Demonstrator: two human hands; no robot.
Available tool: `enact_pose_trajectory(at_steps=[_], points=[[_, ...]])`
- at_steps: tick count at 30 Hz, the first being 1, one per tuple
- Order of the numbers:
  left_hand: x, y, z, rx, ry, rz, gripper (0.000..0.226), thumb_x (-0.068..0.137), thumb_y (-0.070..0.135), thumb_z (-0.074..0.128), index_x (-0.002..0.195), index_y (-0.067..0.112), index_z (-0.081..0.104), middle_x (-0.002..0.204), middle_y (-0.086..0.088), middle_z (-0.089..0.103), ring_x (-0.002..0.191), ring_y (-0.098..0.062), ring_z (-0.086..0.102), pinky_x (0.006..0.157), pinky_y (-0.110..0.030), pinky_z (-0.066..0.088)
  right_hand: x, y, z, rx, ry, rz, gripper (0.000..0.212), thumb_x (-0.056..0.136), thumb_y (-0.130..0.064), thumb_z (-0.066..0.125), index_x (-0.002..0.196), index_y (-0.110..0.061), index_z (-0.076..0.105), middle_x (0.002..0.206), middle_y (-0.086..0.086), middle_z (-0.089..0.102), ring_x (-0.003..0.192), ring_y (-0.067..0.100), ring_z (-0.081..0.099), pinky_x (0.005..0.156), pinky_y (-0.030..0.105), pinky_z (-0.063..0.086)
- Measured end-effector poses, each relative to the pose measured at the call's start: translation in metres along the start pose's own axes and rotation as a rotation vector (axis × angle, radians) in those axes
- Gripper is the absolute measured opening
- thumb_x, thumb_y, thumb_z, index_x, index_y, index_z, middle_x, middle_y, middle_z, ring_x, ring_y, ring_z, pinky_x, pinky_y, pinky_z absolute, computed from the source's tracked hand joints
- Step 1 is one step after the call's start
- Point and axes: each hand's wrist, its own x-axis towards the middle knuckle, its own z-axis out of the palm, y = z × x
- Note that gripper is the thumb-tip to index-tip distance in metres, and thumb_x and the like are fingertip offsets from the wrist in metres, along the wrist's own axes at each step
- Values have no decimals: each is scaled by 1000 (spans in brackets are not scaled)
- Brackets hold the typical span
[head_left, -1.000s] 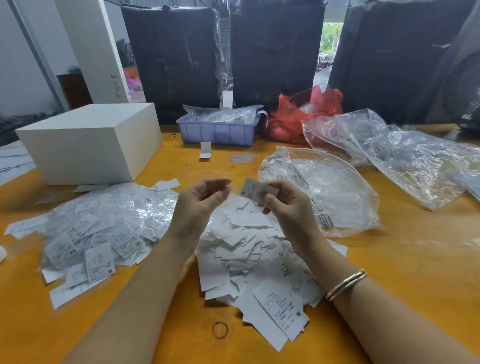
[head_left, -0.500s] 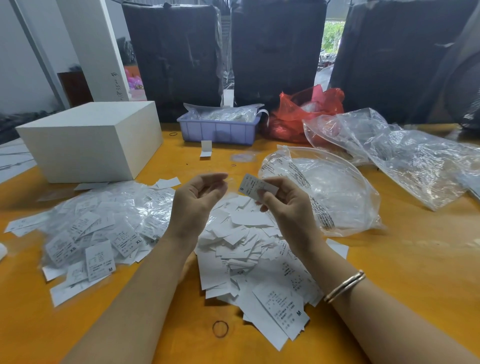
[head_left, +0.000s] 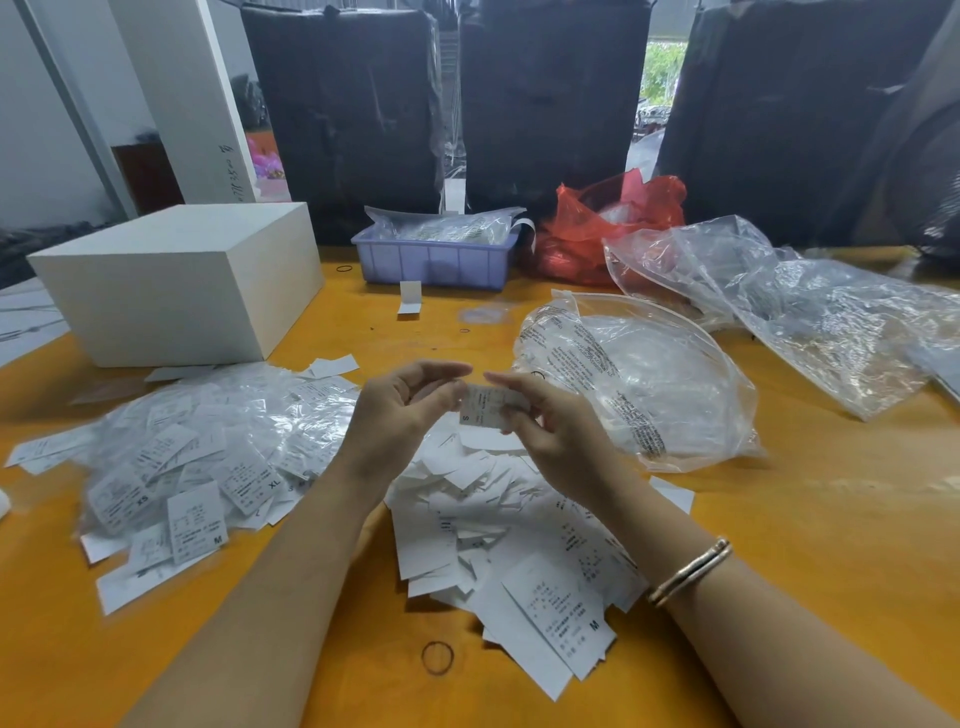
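My right hand (head_left: 553, 436) pinches a small white label (head_left: 488, 408) printed with an S, holding it above the loose pile of white labels (head_left: 498, 525) in the middle of the orange table (head_left: 810, 530). My left hand (head_left: 400, 415) is raised beside it with thumb and fingers curled. It seems to pinch a small clear sleeve (head_left: 457, 382) that is barely visible. The label's left end meets those fingertips. To the left lies a heap of labels in clear sleeves (head_left: 197, 457).
A white box (head_left: 182, 280) stands at the back left and a purple bin (head_left: 434, 257) behind the piles. A red bag (head_left: 613, 228) and clear plastic bags (head_left: 639, 379) fill the right. A rubber band (head_left: 437, 657) lies near the front edge.
My right hand has turned the label and brought it left and down until it meets my left fingertips. The gap between my hands has closed.
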Motion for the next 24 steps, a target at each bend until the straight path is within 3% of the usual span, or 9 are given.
enact_pose_trajectory(at_steps=[3, 6, 8, 11, 17, 24], points=[[-1, 1, 2, 28, -70, -12, 20, 84, 3, 65, 96, 19, 68, 79, 9, 72, 80, 1, 66, 67, -10, 49, -1, 2, 2, -159, -94, -61, 46, 92, -2, 48, 136, -12, 47, 92, -1, 58, 64, -2, 46, 57, 14, 40], [-3, 1, 3, 40, -77, -4, 24, 82, 2, 67, 98, 20, 68, 78, 4, 72, 78, -3, 68, 68, -11, 49, -1, 3, 4, -101, -83, 9, 50, 94, -9, 50, 141, -18, 38, 81, 5, 57, 61, 9, 48, 58, 23, 42], [-2, 1, 1, 46, -28, 19, 22, 82, 6, 68, 96, 23, 68, 78, 8, 71, 78, -2, 67, 69, -12, 50, 1, 2, 2, 118, -14, 137, 41, 93, -11, 53, 133, -18, 42, 79, 8, 56, 65, 20, 52, 63, 30, 46], [0, -1, 1, 76, 11, 37, 21, 83, 8, 68, 94, 26, 66, 77, 15, 70, 77, 1, 65, 65, -12, 50, 4, 1, -3, 317, 63, 242, 12, 92, -5, 54, 104, -9, 55, 81, 8, 62, 63, 9, 56, 60, 19, 48], [0, -5, 1, 222, -126, 7, 19, 79, 13, 72, 92, 27, 68, 79, 4, 72, 78, -8, 68, 67, -22, 54, 3, 2, 2, 319, 68, 246, 12, 87, 0, 61, 86, -12, 60, 73, 0, 64, 57, 2, 59, 57, 15, 48], [-3, -2, 3, 94, -60, -28, 18, 83, 8, 68, 97, 19, 68, 79, 4, 73, 74, -5, 68, 61, -13, 49, -2, -2, 12, 214, 52, 195, 8, 90, -13, 60, 90, -11, 67, 80, 7, 69, 67, 12, 62, 66, 27, 52]])
